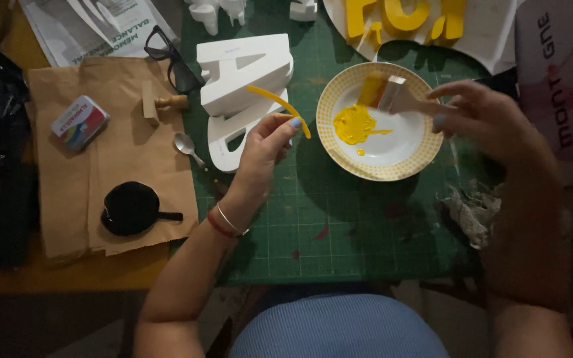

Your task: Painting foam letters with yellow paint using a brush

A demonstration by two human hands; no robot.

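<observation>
While the right hand (479,116) grips a flat paintbrush (392,95) by its handle, fingers closed round it, the brush lies almost level over the plate (426,142), its long axis running right to left with the yellow-loaded bristles pointing left and a little up, above the far rim. Just below the bristles a puddle of yellow paint (354,124) sits in the white well of the plate. The left hand (263,149) pinches a thin curved yellow strip (280,106) between thumb and fingertips; the strip arcs from upper left down to lower right, its lower end near the plate's left edge. Behind that hand two thick white letters (243,73) lie stacked on the green cutting mat (339,225), touching the strip's far end as far as I can tell. To the left, on brown paper (67,199), lie a spoon (186,146), a small wooden stamp (160,103), a little tin (79,122) and a black lid (130,207); glasses (174,63) rest at its top edge. Yellow painted letters (402,16) stand beyond the plate on white paper.
</observation>
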